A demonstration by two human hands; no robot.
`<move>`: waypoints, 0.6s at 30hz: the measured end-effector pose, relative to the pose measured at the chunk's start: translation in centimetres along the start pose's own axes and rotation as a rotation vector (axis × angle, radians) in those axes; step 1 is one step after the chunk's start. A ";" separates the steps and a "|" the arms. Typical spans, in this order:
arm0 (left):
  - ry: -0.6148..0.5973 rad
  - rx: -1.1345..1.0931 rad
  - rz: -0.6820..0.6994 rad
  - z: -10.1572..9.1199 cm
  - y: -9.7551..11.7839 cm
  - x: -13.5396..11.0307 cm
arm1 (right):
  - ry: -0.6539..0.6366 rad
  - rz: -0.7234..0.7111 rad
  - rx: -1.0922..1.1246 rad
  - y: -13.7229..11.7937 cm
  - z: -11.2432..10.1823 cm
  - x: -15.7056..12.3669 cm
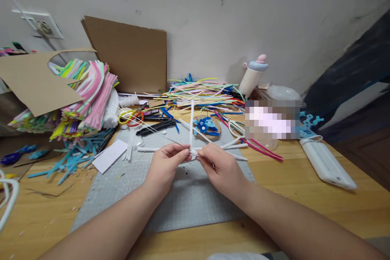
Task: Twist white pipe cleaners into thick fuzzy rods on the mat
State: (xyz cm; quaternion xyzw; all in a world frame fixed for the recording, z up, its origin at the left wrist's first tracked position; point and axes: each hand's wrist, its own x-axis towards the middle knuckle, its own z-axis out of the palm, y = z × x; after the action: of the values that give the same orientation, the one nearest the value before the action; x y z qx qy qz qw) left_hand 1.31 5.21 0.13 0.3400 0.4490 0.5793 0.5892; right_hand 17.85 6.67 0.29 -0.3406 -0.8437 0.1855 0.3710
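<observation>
Both my hands meet over the grey cutting mat (pixel 183 203). My left hand (pixel 166 164) pinches the centre of a bundle of white pipe cleaners (pixel 191 124), whose ends fan out upward and to both sides. My right hand (pixel 217 166) is closed on the same knot from the right. A thin wire (pixel 143 124) runs from the pinch up and to the left. Just behind the bundle lies a small blue pipe-cleaner flower (pixel 206 125) on a brown disc.
Stacks of coloured pipe cleaners (pixel 88 97) sit at the left beside cardboard (pixel 131 53). More loose stems (pixel 204 91) lie at the back, with scissors (pixel 236 125), a pastel bottle (pixel 252 75), a white power bank (pixel 327 162) at right, and blue scraps (pixel 70 158).
</observation>
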 end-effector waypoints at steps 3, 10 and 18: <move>-0.039 -0.026 -0.038 0.1 -0.2 0.0 | 0.003 -0.009 0.005 0.0 0.0 0.0; -0.051 -0.063 -0.054 0.2 -0.3 0.0 | 0.006 -0.022 0.009 0.0 0.1 0.0; -0.048 -0.015 -0.039 0.3 -0.1 -0.2 | 0.046 -0.010 0.095 -0.3 0.0 0.1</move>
State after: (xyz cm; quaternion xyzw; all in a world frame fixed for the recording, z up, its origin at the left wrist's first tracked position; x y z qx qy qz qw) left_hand 1.67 5.01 0.15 0.3406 0.4370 0.5629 0.6134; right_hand 17.71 6.54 0.48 -0.3225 -0.8270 0.2155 0.4070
